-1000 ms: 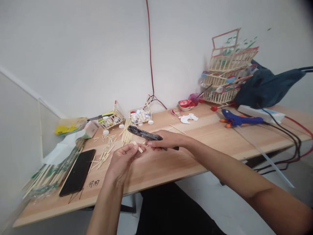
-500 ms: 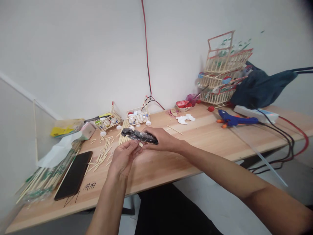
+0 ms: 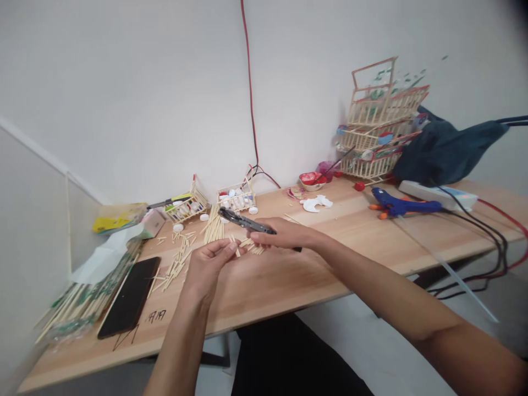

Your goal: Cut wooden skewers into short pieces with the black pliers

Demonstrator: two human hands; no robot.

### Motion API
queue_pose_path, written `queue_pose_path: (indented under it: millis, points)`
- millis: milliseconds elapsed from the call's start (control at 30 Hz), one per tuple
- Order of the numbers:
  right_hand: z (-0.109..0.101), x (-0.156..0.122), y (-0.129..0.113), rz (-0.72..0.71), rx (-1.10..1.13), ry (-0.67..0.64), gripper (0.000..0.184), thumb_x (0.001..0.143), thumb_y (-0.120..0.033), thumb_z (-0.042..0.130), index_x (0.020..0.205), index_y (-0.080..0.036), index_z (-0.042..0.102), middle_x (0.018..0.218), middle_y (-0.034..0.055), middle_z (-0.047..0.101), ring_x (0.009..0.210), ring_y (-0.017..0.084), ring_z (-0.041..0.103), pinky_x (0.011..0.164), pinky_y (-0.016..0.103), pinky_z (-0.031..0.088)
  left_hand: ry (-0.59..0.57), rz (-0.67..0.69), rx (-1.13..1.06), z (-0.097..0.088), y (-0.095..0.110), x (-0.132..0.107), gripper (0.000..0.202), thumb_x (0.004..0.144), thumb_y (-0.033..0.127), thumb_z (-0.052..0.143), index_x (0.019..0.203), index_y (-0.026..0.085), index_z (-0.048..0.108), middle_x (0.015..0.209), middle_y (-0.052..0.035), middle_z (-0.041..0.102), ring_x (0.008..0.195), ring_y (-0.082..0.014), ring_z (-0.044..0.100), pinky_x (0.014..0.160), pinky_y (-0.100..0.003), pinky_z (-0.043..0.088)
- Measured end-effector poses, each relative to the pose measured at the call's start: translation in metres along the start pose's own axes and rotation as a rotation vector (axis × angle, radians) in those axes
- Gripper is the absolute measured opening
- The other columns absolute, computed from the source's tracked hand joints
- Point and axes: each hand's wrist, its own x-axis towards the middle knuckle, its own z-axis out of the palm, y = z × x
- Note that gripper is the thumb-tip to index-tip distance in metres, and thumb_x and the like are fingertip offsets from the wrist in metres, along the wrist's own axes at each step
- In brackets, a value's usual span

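Observation:
My left hand (image 3: 212, 257) is closed, pinching short pale wooden sticks (image 3: 235, 246) between thumb and fingers just above the table. My right hand (image 3: 284, 234) is wrapped round a dark hand tool that looks like pliers (image 3: 243, 221), its long grey-black part pointing up and left. A second dark end shows below that hand; the rest of the tool is hidden by the palm. Under and between the hands lie more short sticks (image 3: 258, 250). A bundle of longer sticks (image 3: 213, 226) lies just behind my left hand.
Loose cut sticks (image 3: 176, 269) and a black phone (image 3: 130, 297) lie left. Two small stick carts (image 3: 187, 208) (image 3: 236, 197) stand at the wall. On the right are a red paint bowl (image 3: 312, 181), stacked stick baskets (image 3: 371, 121), a blue glue gun (image 3: 406, 206) and a power strip (image 3: 437, 195).
The pliers have swung round in my right hand, which has moved slightly right. My left hand has drawn apart from the tool, and the sticks in its fingers now show.

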Motion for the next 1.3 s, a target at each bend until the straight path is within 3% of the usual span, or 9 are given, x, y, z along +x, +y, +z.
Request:
queue_pose_path:
  millis: [167, 433, 933, 1100, 1300]
  points:
    - [-0.002, -0.001, 0.002, 0.061, 0.078, -0.224, 0.049, 0.089, -0.060, 0.043, 0.087, -0.013, 0.059, 0.081, 0.0055, 0.064, 0.066, 0.012, 0.058, 0.059, 0.022, 0.045, -0.133, -0.019, 0.052, -0.014, 0.010, -0.006, 0.020, 0.072, 0.035, 0.075, 0.071, 0.014, 0.073, 0.075, -0.0047, 0.070, 0.082, -0.0151, 0.062, 0.086, -0.025, 0.046]
    - [-0.001, 0.000, 0.008, 0.054, 0.009, -0.300, 0.055, 0.088, -0.064, 0.041, 0.096, -0.013, 0.061, 0.085, 0.0065, 0.067, 0.067, 0.012, 0.060, 0.059, 0.022, 0.045, -0.209, -0.146, -0.109, -0.021, 0.004, -0.004, 0.018, 0.070, 0.029, 0.077, 0.078, 0.014, 0.075, 0.068, -0.0029, 0.066, 0.071, -0.0111, 0.060, 0.079, -0.022, 0.048]
    - [-0.004, -0.002, 0.001, 0.004, -0.172, -0.185, 0.048, 0.086, -0.061, 0.048, 0.078, -0.015, 0.063, 0.073, 0.0029, 0.067, 0.066, 0.013, 0.059, 0.061, 0.022, 0.039, -0.192, -0.241, -0.163, -0.023, 0.012, -0.002, 0.024, 0.060, 0.027, 0.084, 0.076, 0.011, 0.075, 0.067, -0.0041, 0.067, 0.066, -0.0106, 0.063, 0.070, -0.020, 0.053]
    - [-0.004, -0.002, 0.001, 0.015, -0.125, -0.214, 0.048, 0.086, -0.059, 0.048, 0.079, -0.014, 0.064, 0.072, 0.0034, 0.066, 0.063, 0.013, 0.058, 0.059, 0.022, 0.037, -0.206, -0.246, -0.151, -0.023, 0.016, -0.003, 0.024, 0.058, 0.027, 0.085, 0.073, 0.011, 0.074, 0.064, -0.0038, 0.067, 0.064, -0.0107, 0.062, 0.067, -0.020, 0.053]
    - [0.001, -0.003, 0.001, -0.034, -0.297, -0.058, 0.048, 0.084, -0.060, 0.050, 0.072, -0.014, 0.060, 0.062, -0.0003, 0.056, 0.058, 0.012, 0.048, 0.056, 0.023, 0.030, -0.130, -0.219, -0.140, -0.021, 0.012, -0.004, 0.027, 0.060, 0.029, 0.083, 0.079, 0.010, 0.074, 0.067, -0.0048, 0.068, 0.065, -0.0113, 0.063, 0.067, -0.021, 0.053]
